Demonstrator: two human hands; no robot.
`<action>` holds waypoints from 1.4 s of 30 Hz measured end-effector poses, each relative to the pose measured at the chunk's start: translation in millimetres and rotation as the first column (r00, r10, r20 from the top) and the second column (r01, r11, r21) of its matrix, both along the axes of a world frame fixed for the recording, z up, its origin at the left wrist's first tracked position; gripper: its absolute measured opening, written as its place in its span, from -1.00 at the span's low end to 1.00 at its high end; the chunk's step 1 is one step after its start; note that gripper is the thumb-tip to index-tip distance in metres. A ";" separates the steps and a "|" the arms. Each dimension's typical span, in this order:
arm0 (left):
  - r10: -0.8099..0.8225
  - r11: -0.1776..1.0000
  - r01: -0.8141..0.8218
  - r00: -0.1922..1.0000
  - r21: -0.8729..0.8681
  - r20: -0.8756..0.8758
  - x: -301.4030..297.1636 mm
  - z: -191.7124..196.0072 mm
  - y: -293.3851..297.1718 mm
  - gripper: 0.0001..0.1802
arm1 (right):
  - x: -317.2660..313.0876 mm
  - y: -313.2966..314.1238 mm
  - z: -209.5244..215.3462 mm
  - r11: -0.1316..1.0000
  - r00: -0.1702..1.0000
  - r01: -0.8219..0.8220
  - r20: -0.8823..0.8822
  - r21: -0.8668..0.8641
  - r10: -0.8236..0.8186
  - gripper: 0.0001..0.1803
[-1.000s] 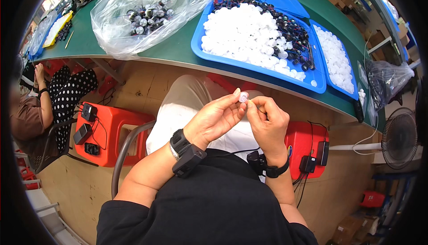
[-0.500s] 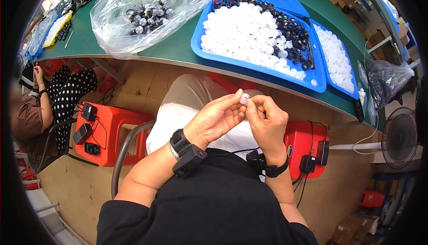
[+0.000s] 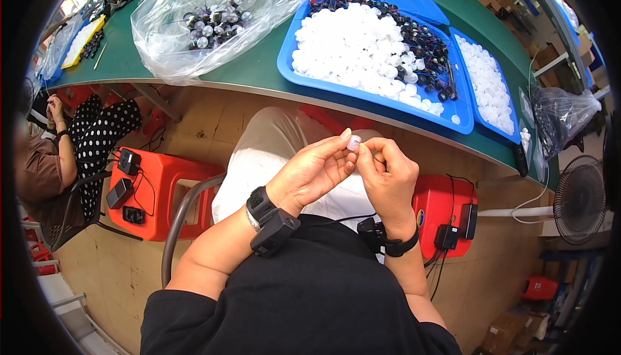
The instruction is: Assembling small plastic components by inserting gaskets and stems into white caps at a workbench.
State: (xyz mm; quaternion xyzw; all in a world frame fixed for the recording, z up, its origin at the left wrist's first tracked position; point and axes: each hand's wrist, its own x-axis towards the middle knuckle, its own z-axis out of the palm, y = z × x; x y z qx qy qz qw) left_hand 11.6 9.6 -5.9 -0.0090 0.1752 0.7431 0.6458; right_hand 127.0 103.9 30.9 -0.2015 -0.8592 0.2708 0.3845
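A small white cylindrical plastic cap (image 3: 354, 142) is held up between the thumb and fingertips of my left hand (image 3: 314, 172), above my lap. Its round end faces me, with a darker detail inside too small to make out. My right hand (image 3: 390, 175) is closed in a pinch, thumb and forefinger right at the cap's right edge. Whether those fingertips grip the cap or some tiny thing beside it is hidden. Beyond the hands, a blue tray (image 3: 467, 112) on the green table holds a heap of white caps (image 3: 352, 44) and black wired parts (image 3: 424, 41).
A second blue tray of white pieces (image 3: 486, 83) stands at the right. Left of the main tray lies a clear plastic bag (image 3: 162, 38) with wired parts. Red stools (image 3: 162, 193) flank me. A fan (image 3: 580, 200) stands at right; a seated person (image 3: 48, 167) is at left.
Almost nothing differs. Both hands stay at the cap, which has turned very slightly between the fingers.
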 end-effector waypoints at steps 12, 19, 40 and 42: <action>0.050 0.997 -0.058 0.989 -0.053 -0.137 -1.8 2.3 -3.9 -0.82 | 0.1 2.5 -1.0 0.996 0.993 -0.074 0.087 -0.055 0.078 -0.92; 0.090 0.991 -0.108 0.974 -0.079 -0.208 -2.6 6.4 -4.5 -0.79 | 0.0 5.7 -6.4 0.987 0.987 -0.133 0.082 -0.091 0.140 -0.92; 0.045 0.994 -0.064 0.975 -0.083 -0.216 -1.8 4.2 -3.1 -0.72 | 1.4 1.6 -0.3 0.948 0.986 -0.127 0.068 -0.292 0.153 -0.94; 0.045 0.995 -0.062 0.979 -0.080 -0.201 -1.7 4.3 -3.0 -0.71 | 0.8 0.0 -0.6 0.946 0.988 -0.118 0.060 -0.300 0.142 -0.94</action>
